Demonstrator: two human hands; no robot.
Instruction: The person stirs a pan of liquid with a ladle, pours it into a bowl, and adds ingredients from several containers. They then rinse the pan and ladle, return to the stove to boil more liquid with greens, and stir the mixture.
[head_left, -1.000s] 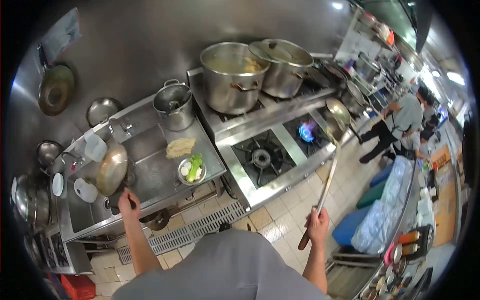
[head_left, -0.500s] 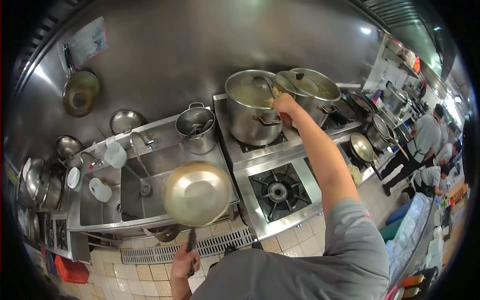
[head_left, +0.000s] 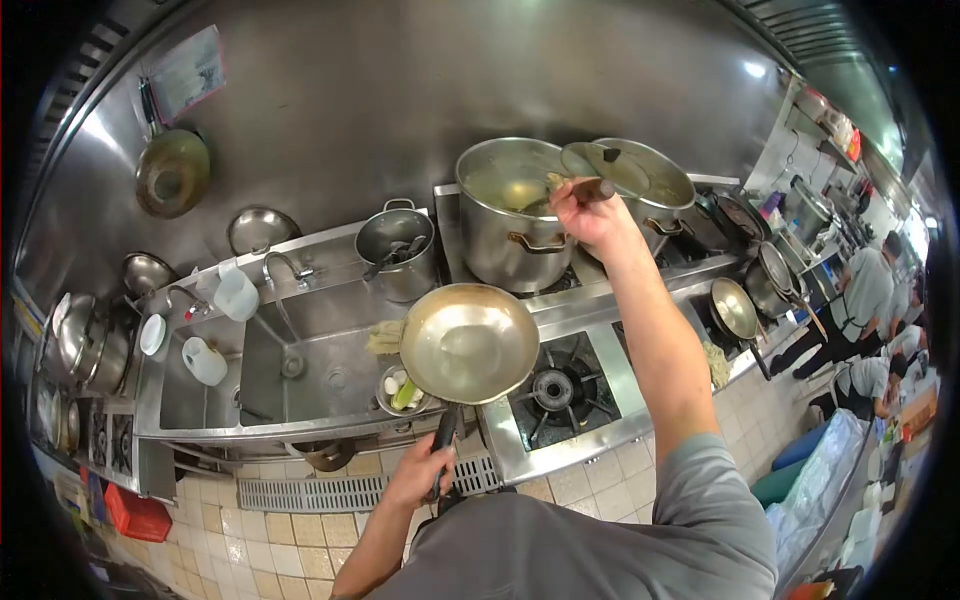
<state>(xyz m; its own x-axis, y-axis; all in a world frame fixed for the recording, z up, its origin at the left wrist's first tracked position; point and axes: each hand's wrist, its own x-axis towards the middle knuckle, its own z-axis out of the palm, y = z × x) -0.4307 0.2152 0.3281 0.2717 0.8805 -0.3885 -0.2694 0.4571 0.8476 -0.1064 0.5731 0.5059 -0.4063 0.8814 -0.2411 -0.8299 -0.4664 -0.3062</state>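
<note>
My left hand (head_left: 422,470) grips the black handle of a frying pan (head_left: 470,345), held level between the sink and the front burner. Its metal inside shows bright, with a pale sheen in the middle. Over the rim of the left stockpot (head_left: 510,235), my right hand (head_left: 592,212) is closed round the handle of a ladle (head_left: 538,207), whose bowl is down in the pot and partly hidden. Cloudy yellowish liquid shows in that pot. Beside it stands a second stockpot (head_left: 668,200), partly covered by a glass lid (head_left: 612,170).
A gas burner (head_left: 555,390) lies right of the pan. On the left is a double sink (head_left: 325,375) with running water. A pot of utensils (head_left: 395,255) and a small bowl (head_left: 385,402) with pale and green pieces stand nearby. Other people (head_left: 868,290) work at far right.
The frying pan has moved right, from over the sink toward the burner, uncovering the small bowl. My right hand has turned, tipping the ladle's handle end toward me.
</note>
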